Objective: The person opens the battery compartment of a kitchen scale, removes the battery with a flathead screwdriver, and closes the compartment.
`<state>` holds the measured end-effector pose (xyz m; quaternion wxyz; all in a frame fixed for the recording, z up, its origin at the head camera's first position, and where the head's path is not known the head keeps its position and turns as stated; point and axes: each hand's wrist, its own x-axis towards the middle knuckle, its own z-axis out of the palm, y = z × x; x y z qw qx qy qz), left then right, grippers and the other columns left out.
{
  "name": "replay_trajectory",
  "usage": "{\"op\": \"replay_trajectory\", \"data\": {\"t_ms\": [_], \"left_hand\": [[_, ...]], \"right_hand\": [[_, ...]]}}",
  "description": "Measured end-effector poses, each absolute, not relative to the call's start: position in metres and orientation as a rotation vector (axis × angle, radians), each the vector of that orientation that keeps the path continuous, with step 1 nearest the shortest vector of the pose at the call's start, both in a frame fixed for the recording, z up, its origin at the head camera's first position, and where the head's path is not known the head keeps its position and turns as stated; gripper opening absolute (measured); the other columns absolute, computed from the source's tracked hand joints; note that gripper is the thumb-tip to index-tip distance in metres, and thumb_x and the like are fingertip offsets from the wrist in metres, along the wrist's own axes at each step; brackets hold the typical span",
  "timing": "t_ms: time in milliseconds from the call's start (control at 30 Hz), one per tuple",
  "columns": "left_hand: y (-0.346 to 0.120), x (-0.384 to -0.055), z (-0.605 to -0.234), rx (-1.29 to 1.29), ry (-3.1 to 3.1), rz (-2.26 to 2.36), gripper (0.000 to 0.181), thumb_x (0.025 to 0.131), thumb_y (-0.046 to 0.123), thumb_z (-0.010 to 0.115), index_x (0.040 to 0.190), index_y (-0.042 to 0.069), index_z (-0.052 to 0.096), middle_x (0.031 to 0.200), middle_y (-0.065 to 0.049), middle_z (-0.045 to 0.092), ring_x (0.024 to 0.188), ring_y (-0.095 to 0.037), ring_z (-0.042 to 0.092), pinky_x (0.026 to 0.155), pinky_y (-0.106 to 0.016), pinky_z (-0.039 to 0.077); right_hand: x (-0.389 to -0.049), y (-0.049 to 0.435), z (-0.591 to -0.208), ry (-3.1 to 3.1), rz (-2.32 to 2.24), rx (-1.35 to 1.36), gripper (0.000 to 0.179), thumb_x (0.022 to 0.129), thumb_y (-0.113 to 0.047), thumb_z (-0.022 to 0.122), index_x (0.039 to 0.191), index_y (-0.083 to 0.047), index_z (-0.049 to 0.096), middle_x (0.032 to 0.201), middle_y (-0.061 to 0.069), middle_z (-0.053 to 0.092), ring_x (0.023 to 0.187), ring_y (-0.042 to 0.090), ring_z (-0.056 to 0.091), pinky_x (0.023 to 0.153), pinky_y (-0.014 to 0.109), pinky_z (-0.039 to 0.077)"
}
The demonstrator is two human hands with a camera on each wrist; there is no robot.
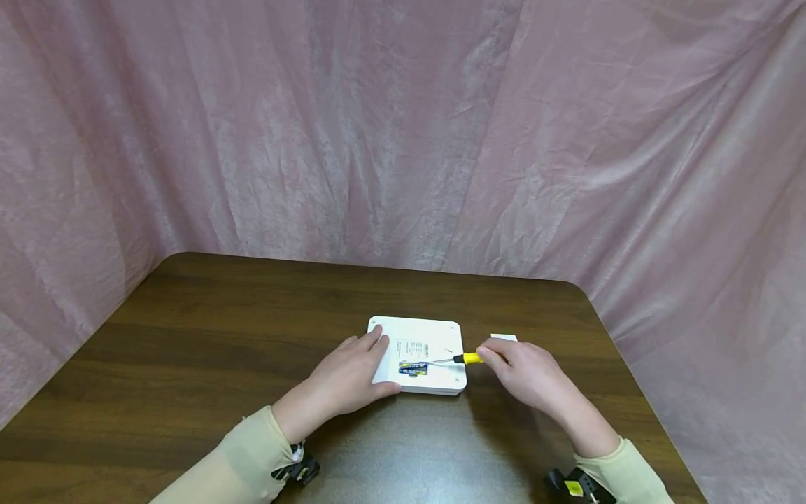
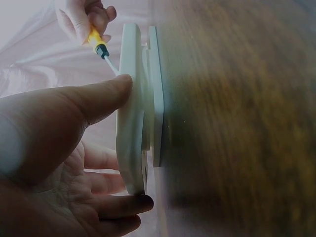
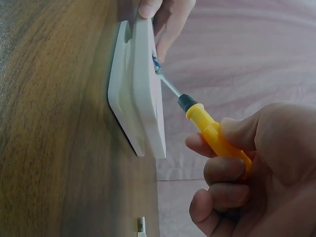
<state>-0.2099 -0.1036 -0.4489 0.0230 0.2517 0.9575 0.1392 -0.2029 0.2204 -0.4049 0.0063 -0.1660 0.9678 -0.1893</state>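
A white, flat square device (image 1: 434, 336) lies on the table with printed text facing up; from the side it shows two stacked layers, like an upturned kitchen scale. Blue-and-yellow batteries (image 1: 413, 368) sit in its uncovered compartment. My left hand (image 1: 355, 371) rests across the device's left side, fingers extended and spread over the top, thumb (image 2: 116, 91) against the near edge. Between thumb and curled fingers, my right hand (image 1: 525, 371) grips a yellow-handled screwdriver (image 3: 212, 131). Its thin metal shaft slants down leftward, tip right at the batteries' right end.
Partly behind the right hand, a small white piece (image 1: 504, 337) lies on the table right of the device. The brown wooden table (image 1: 220, 329) has rounded far corners, and a pink curtain (image 1: 403, 140) hangs behind it. Black wrist cameras (image 1: 296, 470) are worn at both cuffs.
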Motion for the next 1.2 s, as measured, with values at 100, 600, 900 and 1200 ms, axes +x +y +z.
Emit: {"op": "replay_trajectory", "data": {"t_ms": [100,600,900,1200], "left_hand": [[-0.1034,-0.2098,-0.4488,0.776,2.965,0.432,0.091,0.099,0.057,0.080,0.160,-0.005,0.052,0.171,-0.027,0.041,0.153,-0.042,0.048,0.125,-0.056,0.039],[-0.1036,-0.2075,-0.4467,0.787,2.960,0.441,0.090,0.099,0.054,0.081,0.159,-0.006,0.053,0.170,-0.028,0.042,0.153,-0.041,0.047,0.125,-0.055,0.040],[-0.1033,-0.2093,-0.4481,0.778,2.962,0.442,0.091,0.100,0.056,0.080,0.160,-0.006,0.052,0.171,-0.027,0.041,0.155,-0.041,0.046,0.126,-0.055,0.039],[-0.1035,-0.2090,-0.4484,0.768,2.958,0.437,0.091,0.100,0.057,0.080,0.160,-0.005,0.052,0.171,-0.027,0.040,0.155,-0.041,0.046,0.126,-0.055,0.039]], "right_hand": [[-0.2022,0.2200,-0.4045,3.048,-0.620,-0.575,0.016,0.113,-0.031,0.065,0.107,-0.029,0.080,0.091,-0.012,0.069,0.082,0.012,0.058,0.079,0.043,0.051],[-0.2017,0.2179,-0.4102,3.133,-0.686,-0.648,0.010,0.110,-0.026,0.072,0.110,-0.025,0.082,0.109,-0.013,0.077,0.097,0.013,0.071,0.092,0.051,0.058],[-0.2014,0.2184,-0.4091,3.082,-0.662,-0.561,0.016,0.113,-0.033,0.065,0.105,-0.029,0.078,0.084,-0.015,0.060,0.077,0.012,0.053,0.074,0.040,0.047],[-0.2008,0.2202,-0.4079,3.045,-0.645,-0.502,0.022,0.114,-0.036,0.062,0.103,-0.024,0.078,0.074,-0.011,0.052,0.074,0.015,0.052,0.072,0.039,0.044]]}}
